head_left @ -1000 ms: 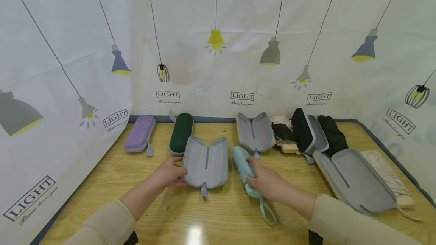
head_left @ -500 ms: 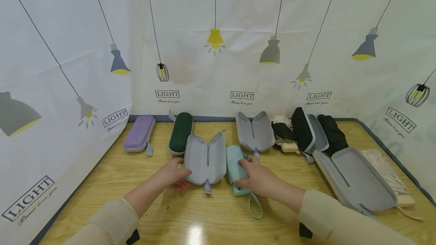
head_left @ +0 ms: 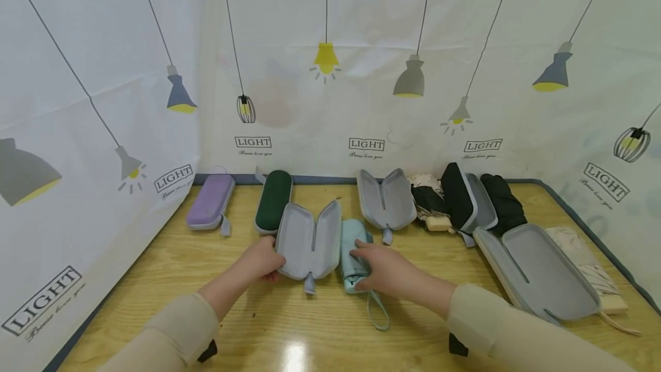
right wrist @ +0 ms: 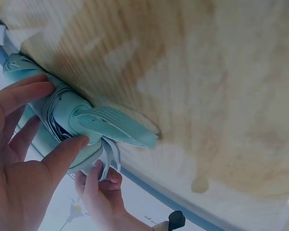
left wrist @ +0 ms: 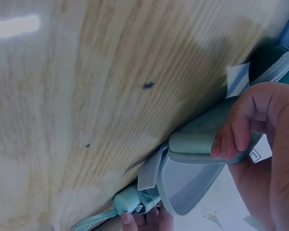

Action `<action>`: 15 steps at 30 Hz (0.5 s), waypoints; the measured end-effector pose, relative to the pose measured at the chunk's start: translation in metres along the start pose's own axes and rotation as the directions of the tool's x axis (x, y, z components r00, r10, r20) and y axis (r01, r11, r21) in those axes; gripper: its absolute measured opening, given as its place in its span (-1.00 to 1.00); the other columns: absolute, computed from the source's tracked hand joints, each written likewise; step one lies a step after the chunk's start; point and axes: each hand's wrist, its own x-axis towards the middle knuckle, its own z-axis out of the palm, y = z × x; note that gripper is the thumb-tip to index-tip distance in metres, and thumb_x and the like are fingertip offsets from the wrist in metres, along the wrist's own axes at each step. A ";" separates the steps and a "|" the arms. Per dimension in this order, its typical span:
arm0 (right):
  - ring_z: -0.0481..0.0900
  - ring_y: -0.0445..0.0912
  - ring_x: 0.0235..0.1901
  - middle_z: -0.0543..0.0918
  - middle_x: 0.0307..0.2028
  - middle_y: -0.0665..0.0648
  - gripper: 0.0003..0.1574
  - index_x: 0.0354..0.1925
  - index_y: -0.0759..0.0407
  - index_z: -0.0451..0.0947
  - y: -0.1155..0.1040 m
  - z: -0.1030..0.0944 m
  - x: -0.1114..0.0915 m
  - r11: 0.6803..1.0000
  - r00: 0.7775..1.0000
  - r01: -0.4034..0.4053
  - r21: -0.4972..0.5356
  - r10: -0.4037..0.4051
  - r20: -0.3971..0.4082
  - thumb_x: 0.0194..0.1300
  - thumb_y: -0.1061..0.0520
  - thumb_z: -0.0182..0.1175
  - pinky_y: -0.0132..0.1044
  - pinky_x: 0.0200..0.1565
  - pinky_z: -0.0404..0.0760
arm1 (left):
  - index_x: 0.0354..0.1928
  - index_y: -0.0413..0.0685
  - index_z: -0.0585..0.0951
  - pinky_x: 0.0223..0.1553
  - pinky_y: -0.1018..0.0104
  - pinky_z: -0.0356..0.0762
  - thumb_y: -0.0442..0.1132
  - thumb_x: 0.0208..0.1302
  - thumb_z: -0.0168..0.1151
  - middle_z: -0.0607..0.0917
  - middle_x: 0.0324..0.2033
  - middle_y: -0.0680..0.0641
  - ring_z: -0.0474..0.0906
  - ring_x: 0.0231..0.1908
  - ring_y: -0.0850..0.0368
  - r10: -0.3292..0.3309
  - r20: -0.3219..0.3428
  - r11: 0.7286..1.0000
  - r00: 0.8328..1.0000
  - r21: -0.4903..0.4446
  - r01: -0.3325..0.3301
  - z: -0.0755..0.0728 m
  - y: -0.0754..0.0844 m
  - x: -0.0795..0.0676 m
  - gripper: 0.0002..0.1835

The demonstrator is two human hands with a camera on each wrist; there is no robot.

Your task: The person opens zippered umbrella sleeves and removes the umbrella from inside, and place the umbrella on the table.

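In the head view, a teal folding umbrella (head_left: pixel 353 268) with a wrist loop lies on the table against the right side of an open case (head_left: pixel 300 245). The case stands with its grey lining facing me, and its outside is pale green in the left wrist view. My left hand (head_left: pixel 258 260) grips its left wall, thumb at the inner edge and fingers curled behind. My right hand (head_left: pixel 389 271) holds the umbrella near its handle end, thumb at that end and fingers along its side; in the right wrist view the strap (right wrist: pixel 118 126) sticks out past the thumb.
Behind the case lies a closed dark green case (head_left: pixel 275 200), with a purple case (head_left: pixel 210 201) further left. At the back stands another open grey case (head_left: pixel 387 202). To the right are a black case (head_left: pixel 458 197), a black bundle (head_left: pixel 503 205), a large open case (head_left: pixel 549 274) and a beige folded umbrella (head_left: pixel 594 271).
My right hand has moved left with the umbrella, from a gap beside the open case to right against it. The open case has turned slightly in my left hand.
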 end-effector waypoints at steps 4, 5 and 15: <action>0.19 0.08 0.21 0.13 0.30 0.18 -0.12 0.23 0.11 0.30 -0.004 0.002 0.009 1.000 1.000 0.003 -0.003 -0.003 -0.014 -0.05 -0.08 0.36 -0.06 0.10 0.30 | -0.30 -0.30 0.44 -0.72 0.23 0.44 -0.41 -0.03 0.00 0.51 -0.83 -0.11 0.46 -0.80 0.05 0.011 -0.028 0.999 1.000 0.033 -0.010 -0.006 0.001 0.002 -0.82; 0.20 0.08 0.21 0.12 0.30 0.20 -0.12 0.23 0.12 0.29 -0.005 0.002 0.012 1.000 1.000 0.007 -0.001 -0.007 -0.020 -0.04 -0.08 0.35 -0.06 0.10 0.30 | -0.32 -0.29 0.44 -0.72 0.23 0.45 -0.40 -0.02 -0.01 0.52 -0.83 -0.11 0.46 -0.79 0.05 0.016 -0.032 0.999 0.999 0.047 -0.015 -0.007 0.001 0.003 -0.83; 0.22 0.11 0.19 0.15 0.29 0.23 -0.15 0.23 0.16 0.29 -0.012 0.004 0.046 0.998 0.999 -0.023 -0.056 0.020 -0.050 0.02 -0.12 0.29 -0.08 0.10 0.30 | -0.49 -0.29 0.46 -0.69 0.29 0.43 -0.38 0.01 0.01 0.54 -0.80 -0.11 0.48 -0.77 0.07 0.031 -0.086 0.990 0.996 0.143 -0.019 -0.020 -0.002 0.023 -0.92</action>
